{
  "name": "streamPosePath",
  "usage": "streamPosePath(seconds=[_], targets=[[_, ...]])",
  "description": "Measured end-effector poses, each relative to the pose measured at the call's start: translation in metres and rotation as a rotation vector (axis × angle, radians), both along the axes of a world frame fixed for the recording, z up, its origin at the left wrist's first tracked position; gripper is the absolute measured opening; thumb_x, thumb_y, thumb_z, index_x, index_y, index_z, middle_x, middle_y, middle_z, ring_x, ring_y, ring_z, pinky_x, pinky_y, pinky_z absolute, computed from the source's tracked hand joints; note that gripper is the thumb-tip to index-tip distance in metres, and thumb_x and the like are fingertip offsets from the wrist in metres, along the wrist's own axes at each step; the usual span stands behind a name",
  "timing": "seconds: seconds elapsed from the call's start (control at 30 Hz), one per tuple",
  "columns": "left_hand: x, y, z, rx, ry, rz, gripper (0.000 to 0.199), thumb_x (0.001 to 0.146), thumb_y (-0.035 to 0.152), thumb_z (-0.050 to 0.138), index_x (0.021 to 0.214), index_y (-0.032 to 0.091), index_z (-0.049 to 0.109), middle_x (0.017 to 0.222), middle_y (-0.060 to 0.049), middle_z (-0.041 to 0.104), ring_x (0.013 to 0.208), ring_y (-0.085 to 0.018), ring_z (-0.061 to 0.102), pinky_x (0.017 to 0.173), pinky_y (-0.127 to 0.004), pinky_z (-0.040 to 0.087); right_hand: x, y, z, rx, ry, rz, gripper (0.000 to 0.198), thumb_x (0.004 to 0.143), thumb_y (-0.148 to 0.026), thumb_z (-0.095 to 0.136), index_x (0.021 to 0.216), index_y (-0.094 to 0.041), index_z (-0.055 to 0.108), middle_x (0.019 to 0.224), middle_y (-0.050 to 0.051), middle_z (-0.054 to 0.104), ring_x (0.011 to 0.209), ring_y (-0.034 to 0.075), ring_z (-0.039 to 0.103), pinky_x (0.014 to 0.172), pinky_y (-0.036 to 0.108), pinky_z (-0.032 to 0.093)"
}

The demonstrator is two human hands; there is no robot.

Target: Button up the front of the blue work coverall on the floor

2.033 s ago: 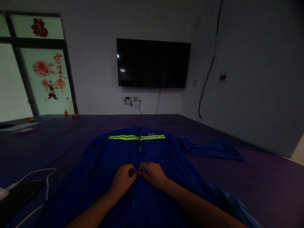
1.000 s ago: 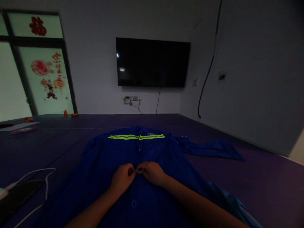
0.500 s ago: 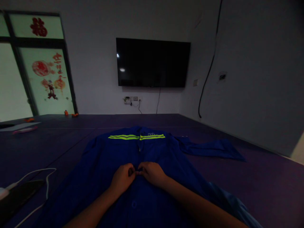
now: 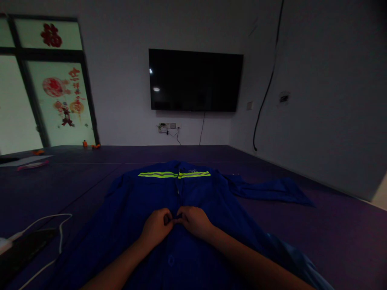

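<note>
A dark blue work jacket (image 4: 145, 193) with yellow-green reflective strips (image 4: 158, 175) across the chest lies spread out in front of me. Its right-hand sleeve (image 4: 272, 188) stretches out to the side. At the middle of the front opening, my left hand (image 4: 158, 225) and my right hand (image 4: 193, 220) meet, both closed in a pinch on the jacket's front edge. The fingertips touch or nearly touch. Whatever small part sits between them is hidden. Nearer to me, a button (image 4: 171, 259) shows on the front. Above the hands the front edges part slightly.
The jacket lies on a dark purple surface (image 4: 90, 177). At the left are a white cable (image 4: 60, 233) and a dark flat object (image 4: 33, 245). Small orange items (image 4: 96, 146) stand near the glass door (image 4: 60, 100). A television (image 4: 196, 80) hangs on the far wall.
Almost nothing differs. Both hands keep their pinch at the same place on the jacket front, and the view has shifted very slightly.
</note>
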State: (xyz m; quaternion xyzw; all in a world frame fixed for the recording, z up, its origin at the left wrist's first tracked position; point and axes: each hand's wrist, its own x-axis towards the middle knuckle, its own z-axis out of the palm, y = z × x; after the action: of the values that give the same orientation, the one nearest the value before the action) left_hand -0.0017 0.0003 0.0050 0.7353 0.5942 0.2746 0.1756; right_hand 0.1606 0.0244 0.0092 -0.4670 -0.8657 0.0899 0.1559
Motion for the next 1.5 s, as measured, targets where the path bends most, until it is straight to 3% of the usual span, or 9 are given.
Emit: streamPosePath(seconds=[0.3, 1.5], targets=[[-0.0006, 0.001, -0.0031, 0.009, -0.014, -0.004, 0.014, 0.067, 0.023, 0.051, 0.074, 0.015, 0.059, 0.058, 0.002, 0.055, 0.056, -0.01, 0.05, 0.05, -0.02, 0.028, 0.0001, 0.0003, -0.0001, 0.013, -0.004, 0.01, 0.021, 0.078, -0.03, 0.053, 0.096, -0.024, 0.059, 0.083, 0.0, 0.065, 0.077, 0.014, 0.059, 0.062, 0.021, 0.035], [0.0016, -0.0019, 0.0015, -0.007, 0.033, 0.006, 0.012, 0.067, 0.02, 0.051, 0.074, 0.015, 0.059, 0.06, 0.002, 0.056, 0.057, -0.01, 0.05, 0.051, -0.021, 0.028, -0.0009, -0.0029, 0.0041, -0.016, -0.008, -0.007, 0.022, 0.079, -0.031, 0.051, 0.098, -0.024, 0.059, 0.087, 0.001, 0.065, 0.08, 0.015, 0.059, 0.065, 0.022, 0.037]])
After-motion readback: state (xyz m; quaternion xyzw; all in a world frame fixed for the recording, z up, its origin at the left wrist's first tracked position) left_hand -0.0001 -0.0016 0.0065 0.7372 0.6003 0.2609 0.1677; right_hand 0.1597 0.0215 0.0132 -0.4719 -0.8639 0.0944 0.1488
